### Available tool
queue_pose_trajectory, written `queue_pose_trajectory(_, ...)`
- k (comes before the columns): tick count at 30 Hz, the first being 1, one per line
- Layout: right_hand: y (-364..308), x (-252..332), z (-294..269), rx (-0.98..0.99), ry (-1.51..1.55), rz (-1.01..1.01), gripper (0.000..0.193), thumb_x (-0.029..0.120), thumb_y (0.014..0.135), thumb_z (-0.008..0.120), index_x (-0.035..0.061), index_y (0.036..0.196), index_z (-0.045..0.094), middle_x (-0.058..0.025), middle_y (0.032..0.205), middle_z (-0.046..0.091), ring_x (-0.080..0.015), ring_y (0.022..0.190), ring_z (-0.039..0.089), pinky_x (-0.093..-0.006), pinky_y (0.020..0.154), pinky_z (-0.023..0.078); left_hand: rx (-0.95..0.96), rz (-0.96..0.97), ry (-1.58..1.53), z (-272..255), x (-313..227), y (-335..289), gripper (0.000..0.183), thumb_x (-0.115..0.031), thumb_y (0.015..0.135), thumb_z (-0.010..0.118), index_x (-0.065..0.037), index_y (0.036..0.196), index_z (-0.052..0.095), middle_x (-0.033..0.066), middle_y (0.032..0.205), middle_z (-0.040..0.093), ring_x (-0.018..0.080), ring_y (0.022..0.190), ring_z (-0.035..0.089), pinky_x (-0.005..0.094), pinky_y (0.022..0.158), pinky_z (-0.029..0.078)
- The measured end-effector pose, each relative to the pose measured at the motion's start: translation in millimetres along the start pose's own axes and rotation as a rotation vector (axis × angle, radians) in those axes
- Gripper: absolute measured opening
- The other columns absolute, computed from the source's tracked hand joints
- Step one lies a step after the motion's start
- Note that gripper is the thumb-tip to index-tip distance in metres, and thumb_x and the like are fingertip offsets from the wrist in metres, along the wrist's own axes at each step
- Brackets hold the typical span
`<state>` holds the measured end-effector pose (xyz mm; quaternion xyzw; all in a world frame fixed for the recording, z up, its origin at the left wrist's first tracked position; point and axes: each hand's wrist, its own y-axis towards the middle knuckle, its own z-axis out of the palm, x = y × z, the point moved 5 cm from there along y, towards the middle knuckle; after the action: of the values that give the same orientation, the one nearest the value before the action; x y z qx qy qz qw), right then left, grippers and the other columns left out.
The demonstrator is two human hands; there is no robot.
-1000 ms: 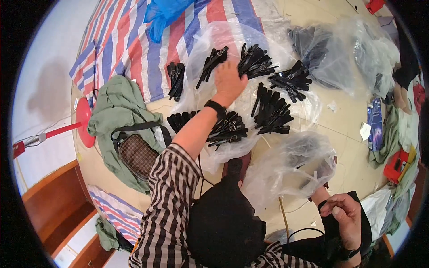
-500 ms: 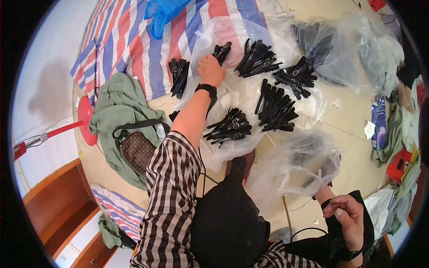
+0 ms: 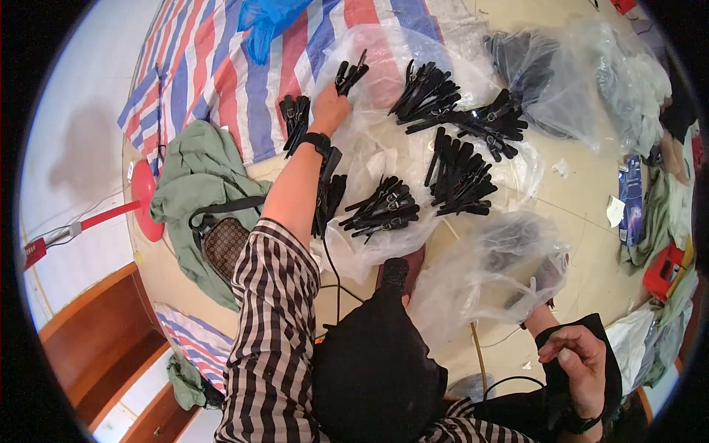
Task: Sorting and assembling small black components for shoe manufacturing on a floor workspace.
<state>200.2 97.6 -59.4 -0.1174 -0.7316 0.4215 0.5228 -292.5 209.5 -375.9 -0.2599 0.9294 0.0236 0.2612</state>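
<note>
The location is an indoor room serving as a floor-level workroom. Indicators: grouped black buckled straps (image 3: 461, 181) on clear plastic sheeting (image 3: 352, 256), a striped woven tarpaulin (image 3: 229, 81) covering part of the tiled floor (image 3: 583, 199), and open wooden shelving (image 3: 96, 317).

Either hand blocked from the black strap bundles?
Left hand: nothing visible in the way; it grips one small strap bundle. Right hand: a crumpled clear plastic bag lies between it and the nearest bundle.
</note>
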Motion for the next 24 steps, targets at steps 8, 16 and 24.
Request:
queue_pose_trajectory(8,0,0,-2,-0.006,-0.007,0.005,0.032,0.026,0.084,0.058,-0.0031,0.097,0.053,-0.0111,0.077,0.062,-0.0159,0.069,0.059,-0.0264,0.067,0.046,-0.024,0.008,-0.490,-7,-1,-9,0.015,-0.009,0.081,0.051,0.000,0.092,0.048,0.0093,0.070,0.058,0.0186,0.060,0.057,0.0315,0.055,0.046)
queue_pose_trajectory(16,0,0,3,-0.034,-0.046,0.010,0.032,0.026,0.084,0.057,-0.0031,0.096,0.053,-0.0108,0.077,0.062,-0.0157,0.069,0.059,-0.0263,0.068,0.046,0.160,-0.228,-0.791,-12,-32,-40,0.010,-0.006,0.084,0.049,-0.003,0.092,0.046,0.0055,0.070,0.053,0.0106,0.052,0.049,0.0250,0.046,0.040)
queue_pose_trajectory(24,-12,8,7,-0.014,-0.071,-0.037,0.036,0.033,0.085,0.057,-0.0021,0.094,0.053,-0.0086,0.077,0.060,-0.0138,0.070,0.056,-0.0249,0.067,0.044,0.178,-0.328,-1.126,-42,-28,-106,0.011,-0.005,0.084,0.049,0.000,0.094,0.047,0.0062,0.070,0.053,0.0097,0.052,0.048,0.0240,0.044,0.038)
